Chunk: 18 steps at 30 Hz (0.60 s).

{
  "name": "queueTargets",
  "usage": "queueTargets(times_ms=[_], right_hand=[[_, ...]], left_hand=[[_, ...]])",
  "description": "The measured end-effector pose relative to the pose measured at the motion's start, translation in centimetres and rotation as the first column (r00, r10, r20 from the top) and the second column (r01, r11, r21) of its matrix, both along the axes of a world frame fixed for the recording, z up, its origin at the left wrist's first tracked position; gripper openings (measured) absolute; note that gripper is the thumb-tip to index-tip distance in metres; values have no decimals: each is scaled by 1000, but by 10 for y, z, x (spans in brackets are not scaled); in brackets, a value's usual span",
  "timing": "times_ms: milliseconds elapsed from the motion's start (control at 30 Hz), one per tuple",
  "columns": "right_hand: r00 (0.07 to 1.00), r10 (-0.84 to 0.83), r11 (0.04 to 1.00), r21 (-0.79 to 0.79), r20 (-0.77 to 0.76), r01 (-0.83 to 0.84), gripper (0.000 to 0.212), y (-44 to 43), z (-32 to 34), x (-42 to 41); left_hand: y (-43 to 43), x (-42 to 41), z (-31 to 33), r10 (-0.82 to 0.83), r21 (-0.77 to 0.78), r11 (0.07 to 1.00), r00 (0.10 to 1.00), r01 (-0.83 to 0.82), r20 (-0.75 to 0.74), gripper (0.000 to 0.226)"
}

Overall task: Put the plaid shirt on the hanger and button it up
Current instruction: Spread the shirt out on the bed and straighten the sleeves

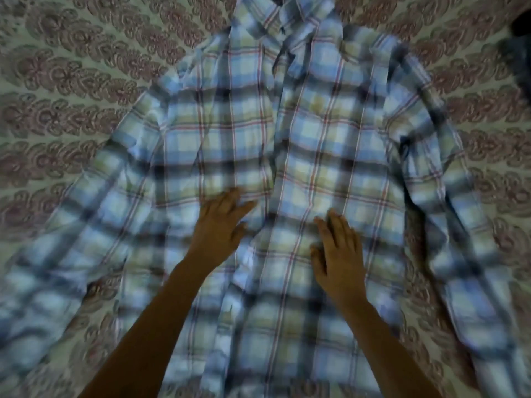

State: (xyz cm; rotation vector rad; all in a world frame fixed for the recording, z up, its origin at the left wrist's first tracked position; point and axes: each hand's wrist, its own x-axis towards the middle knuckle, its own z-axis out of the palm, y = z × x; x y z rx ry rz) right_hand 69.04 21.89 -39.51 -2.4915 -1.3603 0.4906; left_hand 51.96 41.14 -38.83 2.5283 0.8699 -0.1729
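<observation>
The plaid shirt (287,133), blue, yellow and white with thin red lines, lies spread front-up on a patterned bed, collar at the far end and both sleeves stretched outward. My left hand (218,228) rests flat on the left front panel beside the placket, fingers straight. My right hand (339,251) lies flat on the right front panel, fingers extended toward the collar. The front opening runs between my hands. No hanger shows in the frame. The picture is blurred.
The bedspread (57,90) with a pink floral pattern surrounds the shirt on all sides. A dark object (520,56) sits at the far right edge, partly cut off.
</observation>
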Motion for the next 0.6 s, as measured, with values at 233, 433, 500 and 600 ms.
queueTargets(times_ms=[233,433,500,600], right_hand=[[975,-209,943,-250,72,221,61,-75,21,-48],[720,-694,688,-312,-21,655,69,-115,44,-53],[746,-662,735,-253,-67,630,52,-124,53,-47],[761,-646,762,-108,-55,638,39,-137,64,-33]], left_hand=[[-92,-55,42,386,-323,862,919,-390,-79,41],[-137,-70,55,573,-637,508,780,-580,-253,19],[-142,-71,64,642,-722,442,750,-532,-160,20],[-153,-74,80,785,-687,470,618,-554,39,18]])
